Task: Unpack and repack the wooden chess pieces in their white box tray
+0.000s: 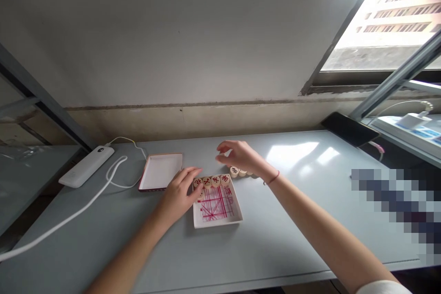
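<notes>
A white open box (218,224) stands on the grey table, with a row of several round wooden pieces (215,180) with red characters along its far edge. A sheet with pink lines (215,204) lies inside. At the box's left wall is my left hand (182,189), thumb and fingers curled round a piece at the near left of the row. Beyond the box, my right hand (236,154) is pinched on a pale round piece, mostly hidden by the fingers. More wooden pieces (234,172) lie just under it, partly covered by the wrist.
The shallow box lid (161,171) lies at the left of the box. Further left are a white power bank (86,166) and a white cable (69,225). A black phone (350,129) rests at the back right, near the metal frame and window.
</notes>
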`<state>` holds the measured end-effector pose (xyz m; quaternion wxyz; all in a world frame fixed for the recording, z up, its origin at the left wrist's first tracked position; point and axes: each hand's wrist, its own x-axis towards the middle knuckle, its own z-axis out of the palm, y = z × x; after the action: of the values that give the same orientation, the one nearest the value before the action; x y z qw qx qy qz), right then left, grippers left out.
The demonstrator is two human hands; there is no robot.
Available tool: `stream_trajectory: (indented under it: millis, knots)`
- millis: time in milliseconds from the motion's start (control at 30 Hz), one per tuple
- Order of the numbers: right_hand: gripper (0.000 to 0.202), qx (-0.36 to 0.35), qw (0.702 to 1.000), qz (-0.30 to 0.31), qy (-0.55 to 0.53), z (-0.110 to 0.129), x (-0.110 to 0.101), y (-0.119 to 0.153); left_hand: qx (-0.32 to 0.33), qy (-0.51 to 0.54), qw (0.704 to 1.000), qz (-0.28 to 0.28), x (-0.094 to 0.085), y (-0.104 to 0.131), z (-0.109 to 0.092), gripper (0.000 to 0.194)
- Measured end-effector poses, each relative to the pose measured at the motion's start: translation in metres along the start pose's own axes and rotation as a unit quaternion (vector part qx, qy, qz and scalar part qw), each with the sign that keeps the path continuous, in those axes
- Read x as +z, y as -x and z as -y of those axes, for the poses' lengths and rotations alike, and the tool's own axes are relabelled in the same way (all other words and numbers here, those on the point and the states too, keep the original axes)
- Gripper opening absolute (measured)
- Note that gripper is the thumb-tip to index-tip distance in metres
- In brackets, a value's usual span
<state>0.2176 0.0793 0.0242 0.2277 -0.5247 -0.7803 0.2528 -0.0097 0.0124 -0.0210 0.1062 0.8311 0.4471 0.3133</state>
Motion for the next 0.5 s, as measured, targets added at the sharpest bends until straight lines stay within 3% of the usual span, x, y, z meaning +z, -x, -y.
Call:
stream_trajectory:
  millis: [133, 267, 500]
  knots:
    - [0.024, -0.031, 0.979, 0.060, -0.193, 0.024, 0.026, 0.031, 0.008, 0.022, 1.000, -0.002, 0.002, 0.001, -0.009, 0.035]
    - [0.027, -0.012, 0.950, 0.057, -0.306, 0.031, 0.038, 0.046, 0.015, 0.037, 0.999, -0.005, 0.004, 0.001, -0.015, 0.031]
    - [0.028, 0.027, 0.955, 0.018, -0.295, 0.011, 0.031, 0.044, 0.026, 0.015, 0.999, 0.020, 0.006, 0.000, -0.017, 0.022]
